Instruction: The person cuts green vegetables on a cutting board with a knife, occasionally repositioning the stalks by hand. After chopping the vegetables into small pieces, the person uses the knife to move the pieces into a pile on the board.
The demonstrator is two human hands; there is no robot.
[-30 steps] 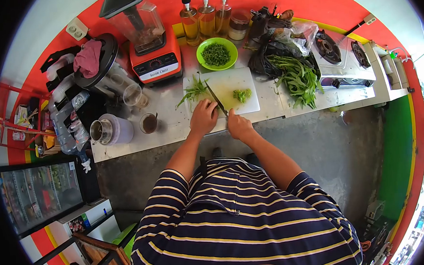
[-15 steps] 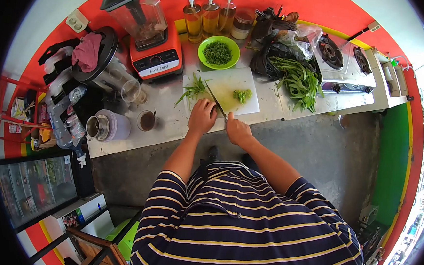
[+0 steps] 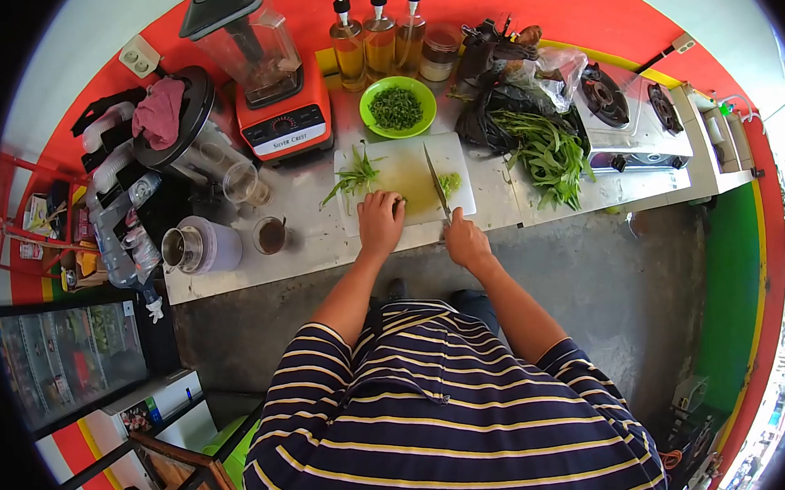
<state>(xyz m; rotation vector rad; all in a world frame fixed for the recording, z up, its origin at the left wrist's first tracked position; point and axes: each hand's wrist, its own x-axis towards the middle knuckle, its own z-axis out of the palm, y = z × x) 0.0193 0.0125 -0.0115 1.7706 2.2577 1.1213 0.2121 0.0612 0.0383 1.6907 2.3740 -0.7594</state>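
My right hand [image 3: 468, 242] is closed round the handle of a kitchen knife [image 3: 436, 178]. The blade points away from me over the right part of a white cutting board [image 3: 394, 153], against a small pile of chopped greens [image 3: 450, 184]. On the board's left front part rests my left hand [image 3: 379, 221], fingers curled over the near end of a bunch of leafy greens [image 3: 352, 174]. Its leaves spread out beyond the fingers. Just behind the board, a green bowl [image 3: 430, 117] holds finely chopped greens [image 3: 396, 108].
A blender [image 3: 284, 117], pump bottles [image 3: 380, 44] and a lidded jar [image 3: 440, 53] line the back. Uncut greens [image 3: 553, 159] spill from a black bag [image 3: 486, 122] beside a gas stove [image 3: 633, 131]. A glass [image 3: 271, 235] and a jug [image 3: 208, 245] stand left.
The knife and my right hand have moved right, from beside my left hand to the chopped pile. My left hand stays on the board's left part. The view has shifted slightly.
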